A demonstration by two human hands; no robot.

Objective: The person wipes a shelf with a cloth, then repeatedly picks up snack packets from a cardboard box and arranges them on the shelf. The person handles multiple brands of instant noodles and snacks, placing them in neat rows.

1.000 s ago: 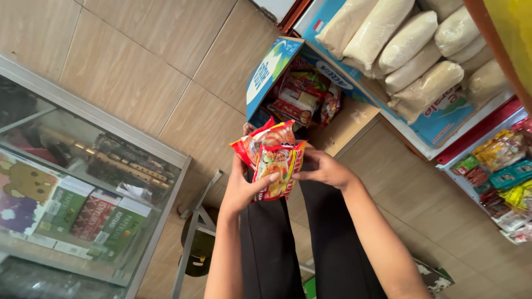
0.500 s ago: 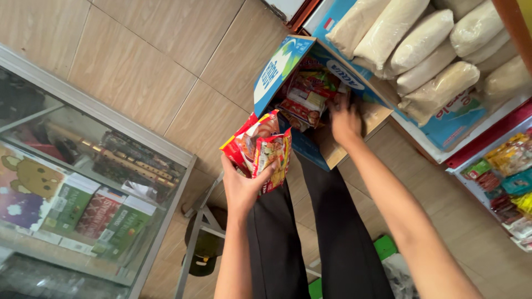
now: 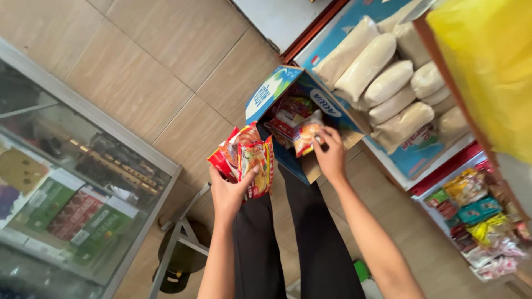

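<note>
My left hand (image 3: 230, 191) grips a small stack of red and yellow snack packets (image 3: 244, 158), held upright in front of my black trousers. My right hand (image 3: 331, 155) reaches to the open blue cardboard box (image 3: 271, 91) and is closed on one more red and yellow packet (image 3: 306, 135) at the box's opening. More packets of the same kind lie inside the box (image 3: 288, 113).
A glass display case (image 3: 72, 182) with coloured cartons stands at the left. White filled sacks (image 3: 382, 72) lie in a blue box at the upper right. A shelf of small wrapped goods (image 3: 476, 216) sits at the right. A metal stool frame (image 3: 177, 243) is below my left arm.
My right hand left the stack, went into the blue box and now lifts out one packet. My left hand keeps the stack, a little lower and to the left.
</note>
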